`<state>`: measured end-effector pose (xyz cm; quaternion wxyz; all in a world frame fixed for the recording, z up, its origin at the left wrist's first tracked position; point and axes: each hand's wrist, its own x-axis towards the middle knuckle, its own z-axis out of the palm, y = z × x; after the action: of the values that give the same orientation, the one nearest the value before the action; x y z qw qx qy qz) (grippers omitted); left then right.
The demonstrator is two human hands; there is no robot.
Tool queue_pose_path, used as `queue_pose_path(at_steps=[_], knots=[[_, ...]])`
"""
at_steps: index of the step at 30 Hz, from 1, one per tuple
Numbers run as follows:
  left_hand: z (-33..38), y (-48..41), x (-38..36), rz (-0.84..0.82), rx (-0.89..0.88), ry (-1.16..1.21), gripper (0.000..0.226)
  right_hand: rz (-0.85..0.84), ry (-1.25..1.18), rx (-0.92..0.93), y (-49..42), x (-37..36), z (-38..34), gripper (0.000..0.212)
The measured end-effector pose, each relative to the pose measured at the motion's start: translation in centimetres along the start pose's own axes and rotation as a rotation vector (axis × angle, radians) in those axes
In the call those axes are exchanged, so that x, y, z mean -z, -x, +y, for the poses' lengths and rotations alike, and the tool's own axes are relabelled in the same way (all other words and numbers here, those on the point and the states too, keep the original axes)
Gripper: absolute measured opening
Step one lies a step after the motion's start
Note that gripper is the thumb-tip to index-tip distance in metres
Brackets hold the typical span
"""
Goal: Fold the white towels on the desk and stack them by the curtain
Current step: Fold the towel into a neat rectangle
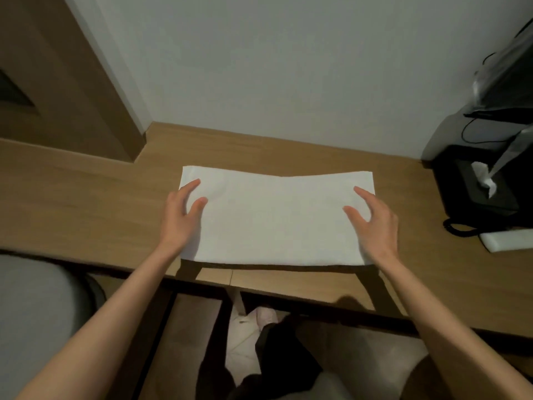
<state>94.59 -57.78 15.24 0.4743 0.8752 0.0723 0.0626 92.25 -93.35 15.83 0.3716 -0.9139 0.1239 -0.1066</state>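
Note:
A white towel (274, 217) lies flat as a wide rectangle on the wooden desk (86, 197), its near edge at the desk's front. My left hand (180, 217) is over the towel's left end, fingers spread and relaxed. My right hand (375, 223) is over the right end in the same way. Neither hand grips the cloth; whether the palms touch it I cannot tell. No curtain or towel stack is in view.
A black tissue box (478, 189) with a white tissue sticking out stands at the desk's right, with a black cable and a white flat object (507, 239) in front of it. A wooden panel (57, 82) rises at the back left. A grey seat (34, 313) is at lower left.

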Motion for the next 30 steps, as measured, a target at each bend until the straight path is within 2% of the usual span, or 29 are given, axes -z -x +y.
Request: queue_pose_path(at_steps=[8, 17, 25, 30], knots=[[-0.7, 8.9, 5.3, 0.056, -0.007, -0.004, 0.041, 0.012, -0.055, 0.073, 8.2, 2.2, -2.0, 0.038], [-2.0, 20.3, 9.5, 0.166, 0.08, -0.043, 0.043, -0.079, -0.053, 0.127, 16.5, 3.8, -3.8, 0.039], [-3.5, 31.2, 10.1, 0.289, 0.149, -0.079, 0.043, -0.18, -0.019, 0.211, 22.3, 5.0, -2.9, 0.038], [-3.2, 40.8, 9.2, 0.375, 0.253, -0.093, 0.042, -0.267, -0.022, 0.275, 26.9, 5.9, -0.6, 0.037]])
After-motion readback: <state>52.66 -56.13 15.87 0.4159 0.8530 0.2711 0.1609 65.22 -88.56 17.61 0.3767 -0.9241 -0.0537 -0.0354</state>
